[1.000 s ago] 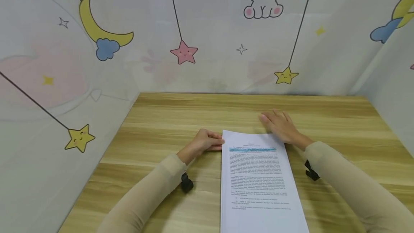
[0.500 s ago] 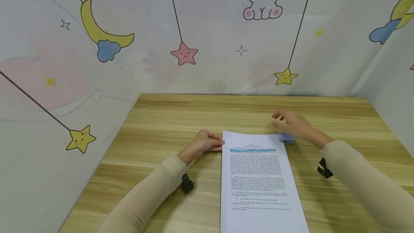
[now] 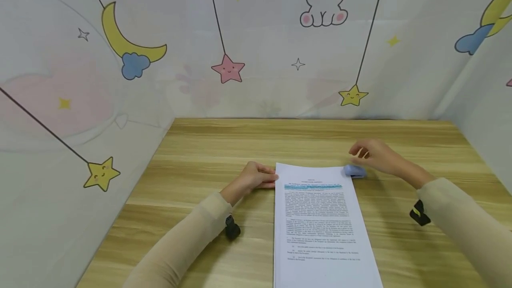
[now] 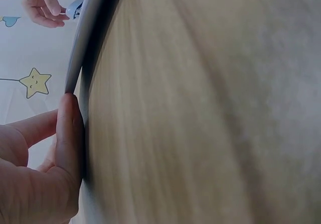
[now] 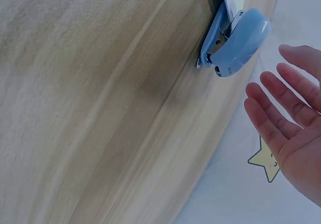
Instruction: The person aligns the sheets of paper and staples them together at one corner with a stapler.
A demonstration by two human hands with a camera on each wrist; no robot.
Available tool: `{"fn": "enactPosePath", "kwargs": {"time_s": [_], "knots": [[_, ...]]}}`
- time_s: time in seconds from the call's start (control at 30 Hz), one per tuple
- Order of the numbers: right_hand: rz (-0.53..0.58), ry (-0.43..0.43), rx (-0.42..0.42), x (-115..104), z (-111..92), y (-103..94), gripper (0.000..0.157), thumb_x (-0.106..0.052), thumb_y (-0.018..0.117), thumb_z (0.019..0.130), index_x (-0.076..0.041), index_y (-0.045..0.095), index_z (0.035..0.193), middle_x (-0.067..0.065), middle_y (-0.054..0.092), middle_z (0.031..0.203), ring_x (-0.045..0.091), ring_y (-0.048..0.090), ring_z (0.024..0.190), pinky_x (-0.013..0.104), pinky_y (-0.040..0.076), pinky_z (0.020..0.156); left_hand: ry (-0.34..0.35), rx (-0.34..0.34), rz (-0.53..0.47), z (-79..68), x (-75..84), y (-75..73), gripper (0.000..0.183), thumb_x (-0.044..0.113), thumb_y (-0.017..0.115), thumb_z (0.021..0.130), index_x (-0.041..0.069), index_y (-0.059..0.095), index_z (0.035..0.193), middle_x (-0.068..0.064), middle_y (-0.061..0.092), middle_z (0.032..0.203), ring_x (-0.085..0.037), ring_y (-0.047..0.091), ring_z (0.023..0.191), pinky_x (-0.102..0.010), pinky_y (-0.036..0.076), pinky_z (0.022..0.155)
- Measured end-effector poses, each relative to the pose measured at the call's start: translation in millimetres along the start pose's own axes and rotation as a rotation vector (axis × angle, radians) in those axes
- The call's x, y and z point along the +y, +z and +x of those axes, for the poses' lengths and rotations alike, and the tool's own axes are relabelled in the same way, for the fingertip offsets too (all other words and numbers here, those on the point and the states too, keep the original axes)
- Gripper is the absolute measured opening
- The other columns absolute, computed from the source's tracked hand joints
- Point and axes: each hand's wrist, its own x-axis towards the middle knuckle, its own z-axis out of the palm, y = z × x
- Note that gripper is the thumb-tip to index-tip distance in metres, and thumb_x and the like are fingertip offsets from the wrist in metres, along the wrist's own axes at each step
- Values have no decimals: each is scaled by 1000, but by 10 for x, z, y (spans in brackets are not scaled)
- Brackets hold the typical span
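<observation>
A stack of printed paper [image 3: 320, 226] lies lengthwise on the table, a blue highlighted line near its top. My left hand [image 3: 253, 177] holds the stack's left edge near the top corner, its fingertips right at the edge in the left wrist view. A small light-blue stapler [image 3: 354, 171] sits over the stack's top right corner; the right wrist view shows the paper between the stapler's two arms [image 5: 243, 43]. Just above and to the right of it is my right hand [image 3: 378, 157], apart from the stapler, fingers loosely bent with nothing in them.
The wood-grain table [image 3: 192, 146] runs back to a pale curtain [image 3: 264, 21] printed with stars, a moon and a rabbit. The same curtain closes off the left and right sides. A black wrist camera [image 3: 232, 228] hangs below the left sleeve.
My right hand has come off the stack's top right corner and moved right, uncovering the stapler there. The left hand keeps its place at the left edge.
</observation>
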Motion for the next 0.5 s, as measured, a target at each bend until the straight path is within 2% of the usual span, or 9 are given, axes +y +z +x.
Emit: {"fn": "enactPosePath", "kwargs": {"time_s": [0.13, 0.33, 0.5], "knots": [[5, -11, 2, 3, -36, -1, 23, -6, 74, 90, 7, 67, 106, 16, 69, 102, 25, 64, 88, 39, 58, 75, 1, -2, -2, 6, -13, 0, 19, -10, 70, 88, -13, 67, 106, -17, 70, 92, -17, 71, 72, -30, 61, 71], [-3, -7, -12, 0, -76, 12, 32, -14, 79, 87, 8, 68, 108, 18, 69, 104, 31, 65, 92, 51, 57, 80, -2, -3, -4, -1, -3, -5, 20, -10, 69, 88, -14, 67, 108, -17, 71, 93, -17, 71, 72, -30, 61, 72], [14, -1, -46, 10, -116, 32, 39, -13, 84, 81, 7, 67, 110, 17, 69, 106, 33, 64, 95, 53, 56, 84, -3, -8, -6, -6, 2, -5, 21, -10, 69, 88, -14, 67, 109, -17, 71, 92, -17, 71, 71, -30, 61, 72]]}}
